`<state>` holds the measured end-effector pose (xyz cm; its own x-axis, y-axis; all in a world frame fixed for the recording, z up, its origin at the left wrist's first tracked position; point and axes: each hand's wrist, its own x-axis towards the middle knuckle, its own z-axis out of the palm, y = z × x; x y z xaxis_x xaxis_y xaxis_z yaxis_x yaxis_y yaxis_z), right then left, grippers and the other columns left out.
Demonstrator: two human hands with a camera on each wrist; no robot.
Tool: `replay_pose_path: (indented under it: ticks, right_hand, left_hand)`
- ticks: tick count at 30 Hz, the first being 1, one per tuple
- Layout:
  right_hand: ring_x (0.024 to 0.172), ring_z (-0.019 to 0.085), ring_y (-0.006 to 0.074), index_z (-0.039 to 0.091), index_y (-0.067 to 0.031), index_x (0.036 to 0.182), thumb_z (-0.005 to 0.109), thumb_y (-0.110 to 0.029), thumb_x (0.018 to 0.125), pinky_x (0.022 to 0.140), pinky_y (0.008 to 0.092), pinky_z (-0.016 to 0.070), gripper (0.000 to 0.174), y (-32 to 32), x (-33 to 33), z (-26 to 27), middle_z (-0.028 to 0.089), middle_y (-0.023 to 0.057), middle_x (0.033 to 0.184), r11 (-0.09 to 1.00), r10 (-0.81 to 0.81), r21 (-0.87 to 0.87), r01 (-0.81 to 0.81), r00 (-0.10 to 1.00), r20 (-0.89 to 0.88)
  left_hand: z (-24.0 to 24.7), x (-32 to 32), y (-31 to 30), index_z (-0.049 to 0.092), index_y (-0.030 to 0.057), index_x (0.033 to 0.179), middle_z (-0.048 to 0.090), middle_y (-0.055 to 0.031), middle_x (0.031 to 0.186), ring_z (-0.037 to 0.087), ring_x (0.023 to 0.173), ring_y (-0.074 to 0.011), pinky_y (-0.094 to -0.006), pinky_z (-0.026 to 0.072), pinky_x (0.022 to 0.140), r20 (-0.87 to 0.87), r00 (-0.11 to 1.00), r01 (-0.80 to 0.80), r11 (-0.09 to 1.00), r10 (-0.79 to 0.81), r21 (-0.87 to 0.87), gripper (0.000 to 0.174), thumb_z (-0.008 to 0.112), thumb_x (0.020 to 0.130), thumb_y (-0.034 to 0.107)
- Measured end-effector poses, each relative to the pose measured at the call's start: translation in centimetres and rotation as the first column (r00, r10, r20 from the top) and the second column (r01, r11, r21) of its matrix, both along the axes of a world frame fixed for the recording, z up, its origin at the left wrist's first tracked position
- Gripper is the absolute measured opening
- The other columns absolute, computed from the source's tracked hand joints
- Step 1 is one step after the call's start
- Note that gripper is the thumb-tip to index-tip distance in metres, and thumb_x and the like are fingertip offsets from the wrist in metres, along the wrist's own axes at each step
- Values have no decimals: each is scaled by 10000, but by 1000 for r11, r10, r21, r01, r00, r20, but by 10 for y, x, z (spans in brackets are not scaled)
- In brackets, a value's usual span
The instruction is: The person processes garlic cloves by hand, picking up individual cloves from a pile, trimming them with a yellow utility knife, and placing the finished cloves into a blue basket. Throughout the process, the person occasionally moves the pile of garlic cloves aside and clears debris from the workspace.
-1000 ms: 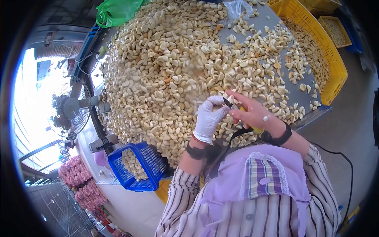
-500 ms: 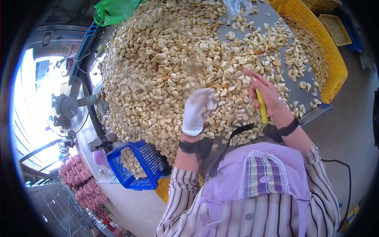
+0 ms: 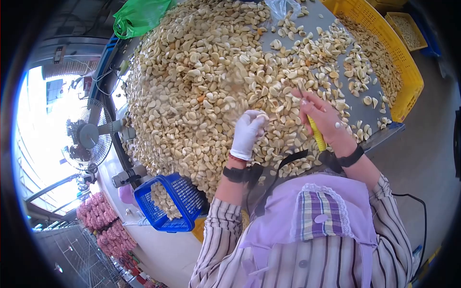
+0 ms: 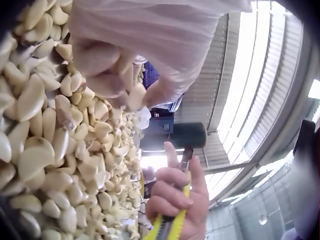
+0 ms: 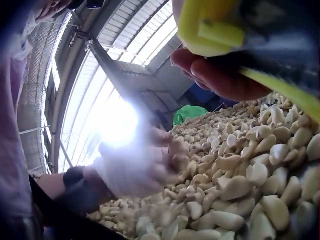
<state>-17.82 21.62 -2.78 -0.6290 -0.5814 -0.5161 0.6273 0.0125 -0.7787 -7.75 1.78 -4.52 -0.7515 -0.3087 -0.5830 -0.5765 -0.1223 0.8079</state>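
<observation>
A white-gloved left hand [image 3: 246,135] is over the near part of a wide heap of peeled garlic cloves [image 3: 192,96]. In the left wrist view, its thumb and fingers pinch a garlic clove [image 4: 136,96]. To its right, the bare right hand [image 3: 327,124] grips a yellow utility knife [image 3: 317,134], whose handle runs back along the palm. The blade [image 4: 187,156] points up past the fingertips in the left wrist view. Both hands are apart, with loose cloves between and below them.
A blue basket [image 3: 161,226] with some cloves sits at the table's near left edge. At the far right is a yellow crate [image 3: 406,67] full of cloves. A green plastic bag [image 3: 137,21] lies at the back left, and a fan [image 3: 89,135] stands left of the table.
The hands were together at the knife's blade a second ago, then parted, the right going right. The left hand swung left with loosely curled fingers and has come slightly back right.
</observation>
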Motion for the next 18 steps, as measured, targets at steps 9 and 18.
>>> replay_pose_path:
  ticks: [9, 18]
  right_hand:
    - [612, 533, 61, 284, -140, 1422, 528, -174, 897, 462, 196, 434, 579, -20, 23, 24, 560, 17, 749, 884, 467, 46, -465, 879, -91]
    - [489, 451, 50, 410, -130, 1356, 455, -180, 930, 420, 185, 395, 431, -17, 10, 10, 508, -7, 678, 981, 194, -27, -193, 981, 23]
  left_hand:
    - [26, 13, 25, 563, 63, 1007, 604, -16, 883, 500, 634, -40, -150, 361, 496, -296, 884, -176, 843, 362, 508, 235, 667, 796, 44]
    - [35, 13, 31, 515, 69, 907, 563, -36, 835, 431, 548, -71, -187, 329, 436, -412, 760, 259, 348, 502, 901, 164, 611, 776, 48]
